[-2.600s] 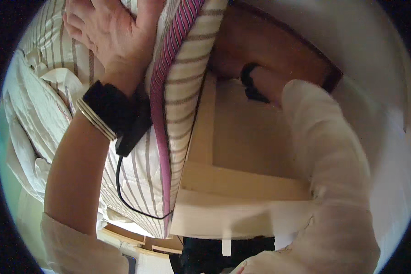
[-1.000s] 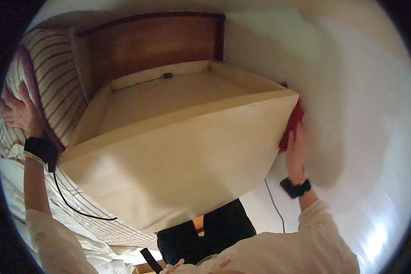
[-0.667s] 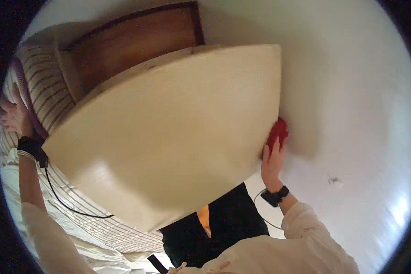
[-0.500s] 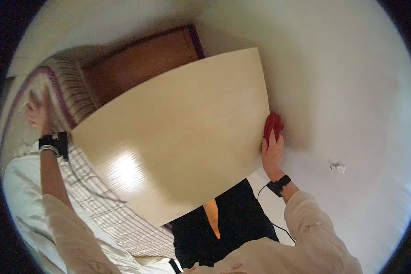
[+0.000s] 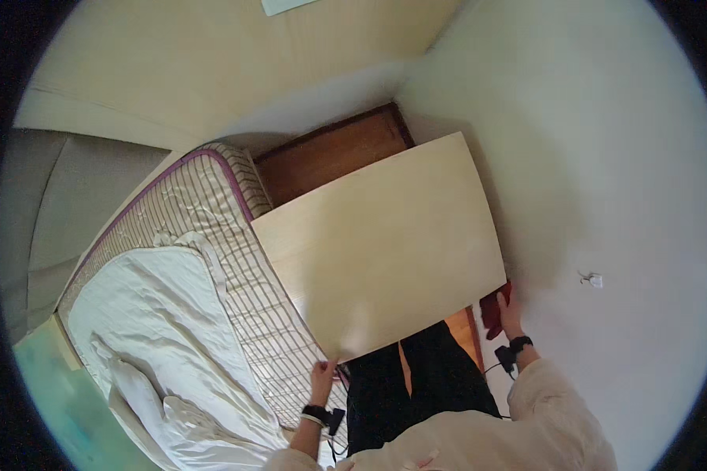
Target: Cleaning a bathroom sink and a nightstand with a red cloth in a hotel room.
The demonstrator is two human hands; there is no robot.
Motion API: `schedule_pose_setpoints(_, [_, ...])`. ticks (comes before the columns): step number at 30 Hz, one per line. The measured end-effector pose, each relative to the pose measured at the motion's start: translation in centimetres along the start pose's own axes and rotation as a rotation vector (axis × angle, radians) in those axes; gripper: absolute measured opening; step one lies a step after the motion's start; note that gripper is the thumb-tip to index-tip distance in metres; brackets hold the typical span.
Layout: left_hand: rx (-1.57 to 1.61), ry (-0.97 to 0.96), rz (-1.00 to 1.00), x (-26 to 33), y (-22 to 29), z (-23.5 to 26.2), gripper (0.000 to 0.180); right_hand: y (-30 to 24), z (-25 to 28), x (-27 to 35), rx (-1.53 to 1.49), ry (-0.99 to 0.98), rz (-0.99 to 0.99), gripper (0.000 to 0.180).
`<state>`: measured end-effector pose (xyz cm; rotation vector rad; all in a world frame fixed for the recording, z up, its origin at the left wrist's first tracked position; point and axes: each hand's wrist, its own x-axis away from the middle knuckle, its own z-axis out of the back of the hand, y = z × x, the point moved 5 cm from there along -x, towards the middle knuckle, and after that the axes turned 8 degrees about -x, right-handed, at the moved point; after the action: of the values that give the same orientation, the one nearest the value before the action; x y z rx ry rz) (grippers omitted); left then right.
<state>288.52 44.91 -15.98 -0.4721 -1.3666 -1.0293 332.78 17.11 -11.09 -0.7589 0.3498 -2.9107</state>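
Observation:
A pale wood-grain board with a flat top lies in front of my body. My left hand is at its near left corner, fingers closed on the edge there. My right hand holds a dark red cloth beside the near right corner; part of the cloth is hidden by my fingers. Whether the cloth touches the board's edge I cannot tell. Both wrists wear black straps with a small device.
Left of the board is a striped mattress with purple piping, and a rumpled white sheet on it. Behind the board shows a brown wooden surface. A pale wall with a small hook rises on the right.
My left hand has come from over the mattress to the board's near left corner. My right hand has moved nearer to me with the red cloth. The view has shifted, showing more of the mattress.

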Motion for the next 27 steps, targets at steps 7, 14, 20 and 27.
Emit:
schedule_pose_setpoints(7, [0.921, -0.462, 0.004, 0.7, 0.4, -6.1, 0.044, -0.8, -5.7, 0.5, -1.051, -0.243, -0.344, 0.054])
schedule_pose_setpoints(14, [1.021, -0.208, 0.035, -0.4, 0.7, -6.5, 0.039, -0.9, -5.3, -0.2, -0.99, -0.312, -0.418, 0.052])
schedule_pose_setpoints(20, [1.002, -0.154, 0.093, -0.9, 1.9, -5.3, 0.04, -2.9, -4.9, -1.1, -0.993, -0.333, -0.408, 0.048])
schedule_pose_setpoints(27, [1.005, -0.129, -0.106, -2.4, 9.2, -2.8, 0.039, -7.2, -5.0, -4.9, -1.019, -0.238, -0.397, 0.052])
